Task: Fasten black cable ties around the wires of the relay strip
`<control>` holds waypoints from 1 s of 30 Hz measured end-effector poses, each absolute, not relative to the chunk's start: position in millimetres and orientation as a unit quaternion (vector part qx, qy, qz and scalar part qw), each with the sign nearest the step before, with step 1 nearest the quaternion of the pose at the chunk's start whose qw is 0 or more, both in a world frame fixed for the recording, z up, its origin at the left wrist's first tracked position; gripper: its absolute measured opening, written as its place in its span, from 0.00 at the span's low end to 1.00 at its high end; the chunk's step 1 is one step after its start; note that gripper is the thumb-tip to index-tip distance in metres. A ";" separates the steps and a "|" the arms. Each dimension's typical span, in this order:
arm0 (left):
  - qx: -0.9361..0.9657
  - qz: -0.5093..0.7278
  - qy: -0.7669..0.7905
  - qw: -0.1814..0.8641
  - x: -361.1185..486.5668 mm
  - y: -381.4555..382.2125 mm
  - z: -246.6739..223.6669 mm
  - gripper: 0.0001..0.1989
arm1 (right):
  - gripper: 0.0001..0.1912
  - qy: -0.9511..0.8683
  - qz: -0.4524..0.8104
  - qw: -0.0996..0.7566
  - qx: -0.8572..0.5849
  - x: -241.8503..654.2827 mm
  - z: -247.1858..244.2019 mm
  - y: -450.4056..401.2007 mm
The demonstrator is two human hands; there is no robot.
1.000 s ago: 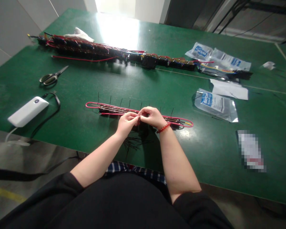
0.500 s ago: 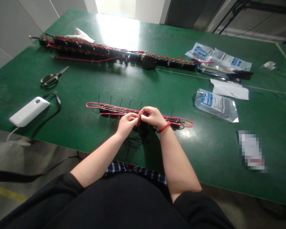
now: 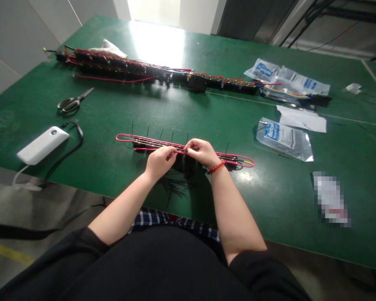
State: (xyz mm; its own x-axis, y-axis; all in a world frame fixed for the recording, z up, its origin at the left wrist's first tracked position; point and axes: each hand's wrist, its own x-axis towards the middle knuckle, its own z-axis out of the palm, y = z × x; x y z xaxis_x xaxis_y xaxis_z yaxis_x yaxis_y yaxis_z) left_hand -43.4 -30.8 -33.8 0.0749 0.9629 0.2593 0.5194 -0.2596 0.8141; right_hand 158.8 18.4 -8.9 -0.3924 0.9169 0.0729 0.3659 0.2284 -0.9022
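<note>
A long black assembly with red wires [image 3: 144,144] lies crosswise on the table in front of me, a red loop at each end. Thin black ties [image 3: 148,132] stick up along its far side. My left hand [image 3: 159,161] is closed in a pinch at the near edge of the assembly, left of its middle. Just to the right, my right hand [image 3: 203,152] also pinches, over the middle of the assembly. What sits between the fingertips of either hand is too small to make out. A pile of loose black ties [image 3: 174,186] lies nearer my body.
Across the back of the green table [image 3: 119,113] stretches a longer wired assembly [image 3: 119,67]. Scissors [image 3: 72,103] and a white power bank [image 3: 42,146] with cables lie left. Plastic bags [image 3: 288,138] and white paper [image 3: 301,118] are right, with a blurred-out packet [image 3: 330,198] nearer.
My left hand has moved left, away from my right hand, so a small gap separates their fingertips. My right hand stays nearly in place. The view has shifted slightly.
</note>
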 end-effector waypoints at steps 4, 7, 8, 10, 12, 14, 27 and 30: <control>0.802 0.314 0.502 0.083 -62.5 -26.7 -37.0 0.10 | 0.06 -0.720 0.412 0.321 -0.457 157.9 -9.2 18.6; 0.812 0.291 0.505 0.037 -66.1 -23.6 -44.1 0.11 | 0.04 -0.723 0.391 0.320 -0.470 157.6 -10.1 19.2; 0.811 0.289 0.508 0.032 -66.0 -22.4 -46.3 0.12 | 0.03 -0.725 0.385 0.318 -0.475 157.4 -10.0 19.4; 0.808 0.291 0.512 0.028 -65.4 -19.7 -49.3 0.11 | 0.04 -0.729 0.370 0.315 -0.482 156.5 -8.2 19.1; 0.807 0.297 0.510 0.026 -65.3 -17.6 -50.3 0.10 | 0.03 -0.748 0.338 0.300 -0.486 155.2 -3.5 16.7; 0.809 0.302 0.504 0.026 -65.5 -16.3 -50.1 0.11 | 0.03 -0.782 0.265 0.264 -0.498 153.4 3.4 11.0; 0.813 0.293 0.503 0.021 -64.0 -8.7 -56.8 0.16 | 0.04 -0.764 0.024 0.204 -0.611 141.7 1.6 -47.7; 0.810 0.293 0.508 0.019 -64.6 -7.7 -56.3 0.15 | 0.04 -0.763 0.020 0.211 -0.610 134.2 -2.6 -51.5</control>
